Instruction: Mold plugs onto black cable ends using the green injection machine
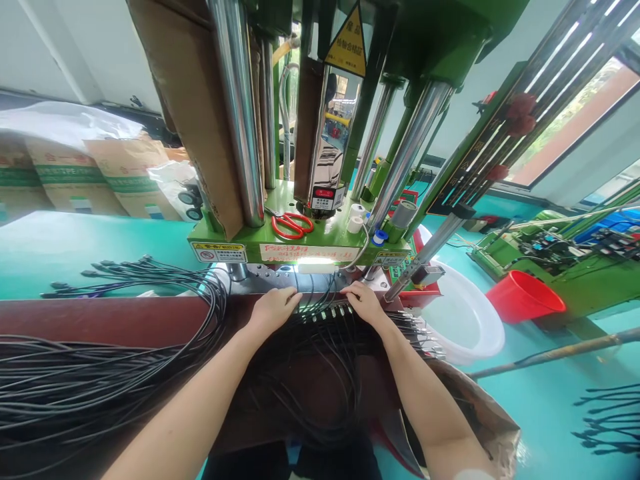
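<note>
My left hand (274,312) is at the front edge of the metal mould (265,283), its thumb and fingers closed where a thin black cable meets the fingertips. On the other side my right hand (367,303) rests at the mould's edge with bent, closed fingers; what they pinch, if anything, is hidden. Between the hands, several black cables (314,293) run across the mould. Just in front of it lies a row of small shiny cable connectors (327,313). Their black cables (345,380) loop down toward my lap.
A green press (240,233) with steel columns stands over the mould, red-handled scissors (293,225) on its plate. Black cable bundles (100,373) lie at left. To the right are a white tub (493,327), a red bucket (525,297) and a slanting pole (550,353).
</note>
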Demonstrator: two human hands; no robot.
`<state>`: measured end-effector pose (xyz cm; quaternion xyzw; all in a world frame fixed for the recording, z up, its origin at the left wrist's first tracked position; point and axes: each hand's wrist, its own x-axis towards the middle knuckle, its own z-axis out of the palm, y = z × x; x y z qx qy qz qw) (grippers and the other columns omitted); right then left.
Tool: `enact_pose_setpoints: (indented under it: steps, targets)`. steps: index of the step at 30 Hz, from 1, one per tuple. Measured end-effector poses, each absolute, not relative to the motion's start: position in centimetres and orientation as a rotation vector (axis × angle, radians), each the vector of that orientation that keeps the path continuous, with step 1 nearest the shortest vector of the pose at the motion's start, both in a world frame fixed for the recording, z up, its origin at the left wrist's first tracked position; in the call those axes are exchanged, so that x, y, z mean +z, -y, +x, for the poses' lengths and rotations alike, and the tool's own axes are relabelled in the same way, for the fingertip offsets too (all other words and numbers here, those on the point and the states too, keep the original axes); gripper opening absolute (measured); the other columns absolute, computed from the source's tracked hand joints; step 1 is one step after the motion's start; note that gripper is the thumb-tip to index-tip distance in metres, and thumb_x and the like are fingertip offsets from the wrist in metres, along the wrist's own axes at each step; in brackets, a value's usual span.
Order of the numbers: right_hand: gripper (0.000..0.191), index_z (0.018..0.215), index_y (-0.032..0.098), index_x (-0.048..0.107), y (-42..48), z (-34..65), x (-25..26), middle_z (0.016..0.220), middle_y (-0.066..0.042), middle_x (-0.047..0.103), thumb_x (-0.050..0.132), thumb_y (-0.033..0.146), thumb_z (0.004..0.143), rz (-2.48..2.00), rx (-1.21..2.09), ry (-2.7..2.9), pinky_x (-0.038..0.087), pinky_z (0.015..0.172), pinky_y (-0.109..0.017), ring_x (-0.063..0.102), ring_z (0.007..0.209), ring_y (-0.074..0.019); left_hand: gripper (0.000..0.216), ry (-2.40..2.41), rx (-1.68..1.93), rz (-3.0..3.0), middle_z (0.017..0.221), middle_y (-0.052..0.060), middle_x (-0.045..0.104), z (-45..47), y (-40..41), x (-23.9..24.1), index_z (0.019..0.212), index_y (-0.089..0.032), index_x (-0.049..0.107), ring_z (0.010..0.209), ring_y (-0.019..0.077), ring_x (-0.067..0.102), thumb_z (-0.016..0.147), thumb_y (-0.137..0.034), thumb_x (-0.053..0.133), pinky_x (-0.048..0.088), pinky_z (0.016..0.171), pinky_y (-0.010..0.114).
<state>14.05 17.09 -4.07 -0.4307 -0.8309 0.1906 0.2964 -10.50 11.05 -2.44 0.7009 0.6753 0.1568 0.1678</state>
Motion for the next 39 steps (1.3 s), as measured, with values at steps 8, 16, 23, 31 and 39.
enact_pose_setpoints:
  steps: [8, 16, 23, 31, 39]
  targets:
    - [0.025, 0.079, 0.020, 0.067, -17.1, 14.0, -4.1, 0.077, -0.002, 0.060, 0.046, 0.006, 0.076, -1.145, 0.495, 2.205, 0.043, 0.074, -0.030, 0.056, 0.076, -0.0154, 0.037, -1.901, 0.453, 2.024, 0.083, 0.005, 0.066, -10.6, -11.0, -2.6, 0.088, -0.024, 0.061, 0.081, 0.0218, 0.059, 0.085, -0.043, 0.031, 0.036, 0.062, 0.027]
    - [0.025, 0.079, 0.019, 0.067, -17.1, 14.0, -4.2, 0.076, -0.002, 0.059, 0.046, 0.005, 0.076, -1.164, 0.497, 2.194, 0.043, 0.075, -0.029, 0.056, 0.075, -0.0150, 0.038, -1.905, 0.441, 2.016, 0.088, 0.005, 0.066, -10.6, -11.1, -2.8, 0.092, -0.023, 0.061, 0.086, 0.0221, 0.057, 0.085, -0.044, 0.030, 0.039, 0.069, 0.029]
    - [0.026, 0.079, 0.020, 0.067, -17.1, 14.0, -4.1, 0.076, -0.002, 0.059, 0.047, 0.006, 0.076, -1.173, 0.506, 2.193, 0.043, 0.076, -0.030, 0.056, 0.076, -0.0152, 0.036, -1.894, 0.460, 2.010, 0.091, 0.006, 0.067, -10.6, -11.1, -2.6, 0.092, -0.023, 0.062, 0.088, 0.0220, 0.057, 0.085, -0.043, 0.032, 0.040, 0.073, 0.029]
    - [0.027, 0.081, 0.020, 0.068, -17.0, 13.9, -3.7, 0.078, -0.002, 0.061, 0.046, 0.006, 0.076, -1.177, 0.526, 2.207, 0.043, 0.077, -0.030, 0.057, 0.077, -0.0148, 0.036, -1.907, 0.450, 2.012, 0.085, 0.006, 0.066, -10.5, -11.0, -2.3, 0.088, -0.022, 0.062, 0.084, 0.0223, 0.058, 0.085, -0.042, 0.032, 0.039, 0.068, 0.028]
    - [0.022, 0.085, 0.019, 0.066, -18.1, 13.4, -1.3, 0.085, -0.004, 0.064, 0.046, 0.013, 0.078, -1.167, 0.507, 2.153, 0.046, 0.070, -0.029, 0.059, 0.079, -0.0168, 0.034, -1.926, 0.447, 2.014, 0.080, 0.005, 0.065, -10.3, -10.9, -2.1, 0.086, -0.023, 0.061, 0.081, 0.0211, 0.057, 0.086, -0.041, 0.032, 0.037, 0.063, 0.027]
